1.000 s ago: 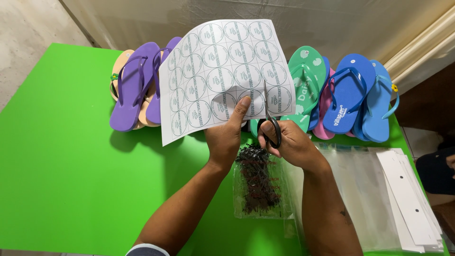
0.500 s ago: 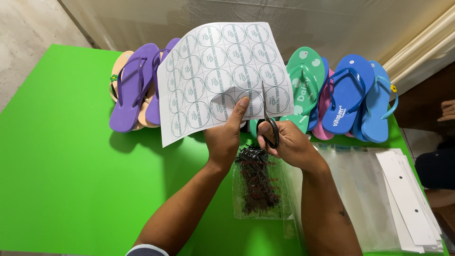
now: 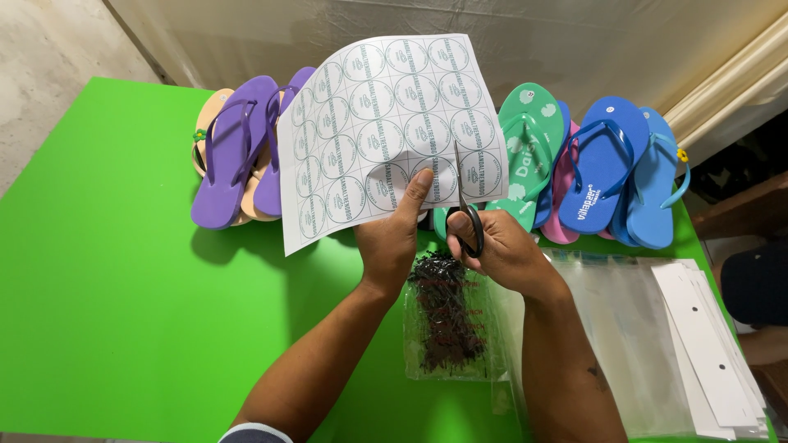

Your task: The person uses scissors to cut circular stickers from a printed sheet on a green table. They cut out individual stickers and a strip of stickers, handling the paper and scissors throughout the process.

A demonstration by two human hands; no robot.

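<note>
Barely anything shifts since a moment ago: our scissors [image 3: 465, 205] sit slightly deeper in the cut, blades upright in the sheet's lower edge. Our right hand [image 3: 501, 250] grips their black handles, fingers through the loops. Our left hand [image 3: 394, 238] pinches the sticker sheet [image 3: 386, 123], thumb pressed on its front, holding it raised above the green table [image 3: 107, 312]. Below our wrists lies a clear bag of black fasteners [image 3: 443, 316]. Clear sleeves [image 3: 624, 336] lie right, purple flip-flops [image 3: 234, 152] and blue flip-flops [image 3: 611, 168] behind.
</note>
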